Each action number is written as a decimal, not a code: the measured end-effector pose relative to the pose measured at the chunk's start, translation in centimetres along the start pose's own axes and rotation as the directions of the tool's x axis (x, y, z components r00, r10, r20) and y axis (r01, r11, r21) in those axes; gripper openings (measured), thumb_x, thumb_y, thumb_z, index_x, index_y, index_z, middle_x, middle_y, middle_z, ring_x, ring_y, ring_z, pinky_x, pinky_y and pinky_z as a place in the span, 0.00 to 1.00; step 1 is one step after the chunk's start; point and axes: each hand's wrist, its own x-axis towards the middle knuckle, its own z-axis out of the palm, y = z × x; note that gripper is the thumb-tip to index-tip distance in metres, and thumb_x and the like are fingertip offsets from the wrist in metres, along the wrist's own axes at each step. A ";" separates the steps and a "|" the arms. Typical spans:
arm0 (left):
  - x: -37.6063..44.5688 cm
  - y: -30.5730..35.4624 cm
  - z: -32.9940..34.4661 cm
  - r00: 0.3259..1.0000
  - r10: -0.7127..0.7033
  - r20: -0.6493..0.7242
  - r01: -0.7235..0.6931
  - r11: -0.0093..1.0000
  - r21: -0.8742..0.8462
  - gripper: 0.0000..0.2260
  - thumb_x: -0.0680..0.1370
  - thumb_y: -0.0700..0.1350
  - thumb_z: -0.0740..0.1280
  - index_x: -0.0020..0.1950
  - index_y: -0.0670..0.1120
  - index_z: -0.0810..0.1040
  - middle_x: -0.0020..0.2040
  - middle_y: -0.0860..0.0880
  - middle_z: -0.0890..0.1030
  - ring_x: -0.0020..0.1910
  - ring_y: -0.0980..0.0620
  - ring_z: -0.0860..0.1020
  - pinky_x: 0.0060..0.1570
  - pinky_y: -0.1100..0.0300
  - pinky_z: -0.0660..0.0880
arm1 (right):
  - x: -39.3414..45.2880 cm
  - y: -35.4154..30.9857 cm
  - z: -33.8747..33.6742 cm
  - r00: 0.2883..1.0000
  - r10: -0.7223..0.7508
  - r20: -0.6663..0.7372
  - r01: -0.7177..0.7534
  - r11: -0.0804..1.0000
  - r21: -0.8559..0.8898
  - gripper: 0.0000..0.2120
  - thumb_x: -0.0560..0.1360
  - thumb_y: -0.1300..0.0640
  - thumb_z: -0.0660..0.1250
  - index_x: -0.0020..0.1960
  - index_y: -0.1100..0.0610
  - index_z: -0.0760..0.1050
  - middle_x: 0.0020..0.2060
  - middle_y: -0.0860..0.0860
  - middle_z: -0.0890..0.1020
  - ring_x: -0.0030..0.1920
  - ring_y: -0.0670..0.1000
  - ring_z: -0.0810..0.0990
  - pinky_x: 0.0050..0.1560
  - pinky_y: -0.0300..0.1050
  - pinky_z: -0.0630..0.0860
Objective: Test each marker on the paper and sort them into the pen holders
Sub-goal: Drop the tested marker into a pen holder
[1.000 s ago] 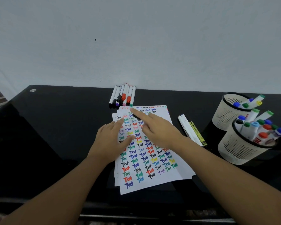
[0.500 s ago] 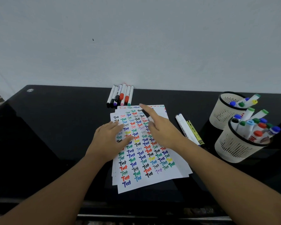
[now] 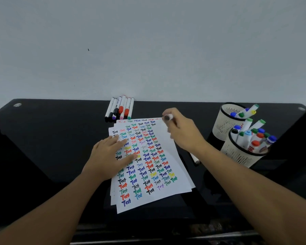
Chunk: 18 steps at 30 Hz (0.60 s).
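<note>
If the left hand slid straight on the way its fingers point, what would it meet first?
The left hand lies flat on the paper, fingers aimed up and right. It would probably cross written rows first, then near the right hand gripping a marker.

- left hand (image 3: pixel 111 155): flat, palm down, fingers straight and together, pointing up-right, thumb out to the side; forearm runs in from bottom left
- right hand (image 3: pixel 181 133): fingers curled round a marker (image 3: pixel 168 117) near its dark end; wrist bent, forearm enters from bottom right
</note>
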 end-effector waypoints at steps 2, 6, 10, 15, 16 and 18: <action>0.0 0.0 0.1 1.000 0.000 -0.002 0.000 1.000 0.007 0.43 0.70 0.81 0.52 0.78 0.58 0.66 0.80 0.51 0.63 0.80 0.50 0.58 0.78 0.46 0.53 | 0.3 -0.2 -1.8 0.994 -0.038 -0.105 0.024 0.990 -0.137 0.14 0.85 0.41 0.56 0.53 0.46 0.76 0.38 0.43 0.80 0.38 0.48 0.79 0.40 0.49 0.77; 0.1 -0.1 0.2 1.000 -0.010 -0.004 0.010 1.000 -0.004 0.43 0.69 0.82 0.52 0.78 0.58 0.67 0.80 0.51 0.63 0.79 0.51 0.59 0.78 0.46 0.53 | 1.2 0.2 -6.1 0.964 -0.058 -0.261 -0.029 0.948 -0.318 0.13 0.85 0.44 0.57 0.52 0.53 0.71 0.35 0.48 0.78 0.34 0.49 0.78 0.35 0.49 0.74; 0.1 0.0 0.0 1.000 -0.014 0.000 0.014 1.000 0.007 0.43 0.70 0.81 0.54 0.78 0.58 0.67 0.80 0.52 0.63 0.79 0.51 0.59 0.78 0.46 0.54 | 1.4 1.1 -10.7 0.931 -0.033 -0.363 -0.134 0.895 -0.426 0.13 0.85 0.47 0.61 0.61 0.55 0.66 0.40 0.51 0.81 0.39 0.56 0.80 0.38 0.52 0.77; 0.0 0.3 -0.2 1.000 -0.022 0.009 0.021 1.000 0.004 0.42 0.71 0.79 0.55 0.78 0.57 0.66 0.80 0.52 0.63 0.80 0.51 0.58 0.78 0.47 0.54 | 1.3 3.2 -14.3 0.900 0.102 -0.423 -0.306 0.839 -0.450 0.13 0.84 0.47 0.61 0.60 0.56 0.67 0.42 0.53 0.82 0.39 0.57 0.80 0.38 0.53 0.77; 0.0 0.3 -0.3 1.000 -0.025 0.010 0.025 1.000 0.001 0.42 0.71 0.79 0.55 0.78 0.57 0.66 0.80 0.52 0.62 0.80 0.51 0.58 0.78 0.47 0.54 | 1.1 3.6 -14.6 0.896 0.122 -0.427 -0.329 0.830 -0.451 0.13 0.84 0.47 0.61 0.60 0.56 0.67 0.42 0.54 0.82 0.39 0.57 0.80 0.38 0.52 0.76; 0.0 0.3 -0.3 1.000 -0.025 0.010 0.025 1.000 -0.001 0.42 0.71 0.79 0.56 0.78 0.57 0.66 0.80 0.51 0.62 0.80 0.50 0.58 0.78 0.46 0.54 | 0.8 4.2 -15.1 0.894 0.158 -0.420 -0.357 0.817 -0.453 0.14 0.84 0.47 0.61 0.60 0.57 0.68 0.43 0.54 0.81 0.41 0.58 0.80 0.39 0.51 0.75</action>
